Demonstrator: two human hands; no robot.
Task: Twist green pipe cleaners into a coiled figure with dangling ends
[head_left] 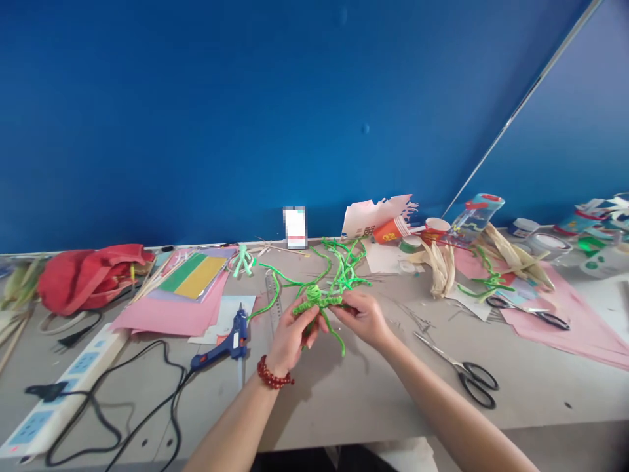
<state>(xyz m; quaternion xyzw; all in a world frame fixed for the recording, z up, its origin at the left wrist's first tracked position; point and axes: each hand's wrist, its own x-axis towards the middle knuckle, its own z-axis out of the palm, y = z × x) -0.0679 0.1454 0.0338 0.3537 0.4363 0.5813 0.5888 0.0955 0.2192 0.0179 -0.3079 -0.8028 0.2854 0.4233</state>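
Both my hands hold a small figure of twisted green pipe cleaners above the grey tabletop. My left hand, with a red bead bracelet on its wrist, grips the figure's body from below. My right hand pinches a green arm of the figure between its fingertips. Long green strands trail from the figure toward the back of the table. A blue hot glue gun lies just left of my left hand.
A steel ruler lies behind my left hand, and black-handled scissors lie right of my right hand. Pink paper, corn husks, a red cloth and a power strip with black cords surround the work area. A blue wall backs the table.
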